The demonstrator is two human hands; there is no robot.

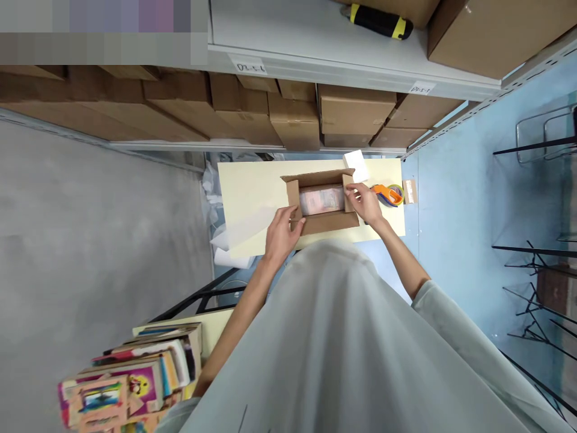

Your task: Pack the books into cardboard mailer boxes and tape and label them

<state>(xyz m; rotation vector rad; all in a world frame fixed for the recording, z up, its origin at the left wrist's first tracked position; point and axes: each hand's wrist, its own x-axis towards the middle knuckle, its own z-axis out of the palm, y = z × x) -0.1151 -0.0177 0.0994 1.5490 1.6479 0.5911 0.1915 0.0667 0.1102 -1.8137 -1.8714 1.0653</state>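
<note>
An open cardboard box [324, 225] stands on the pale yellow table, its flaps folded outward. Inside lies a pinkish-white item in clear wrapping [321, 201]; its kind I cannot make out. My left hand [283, 233] holds the box at its near left corner, with thumb and fingers on either side of the flap. At the opposite end, my right hand [364, 203] pinches the short right flap. Just right of that hand sits an orange tape dispenser [388, 195]. A small white box [356, 165] rests behind the right end of the cardboard box.
Beneath the hands is the yellow table [247, 186]. Shelves beyond it carry several cardboard boxes [356, 111], and a black-and-yellow cutter [381, 21] lies on the upper shelf. Stacked books [148, 367] are at lower left. White wrapping material [232, 258] hangs by the table's left end.
</note>
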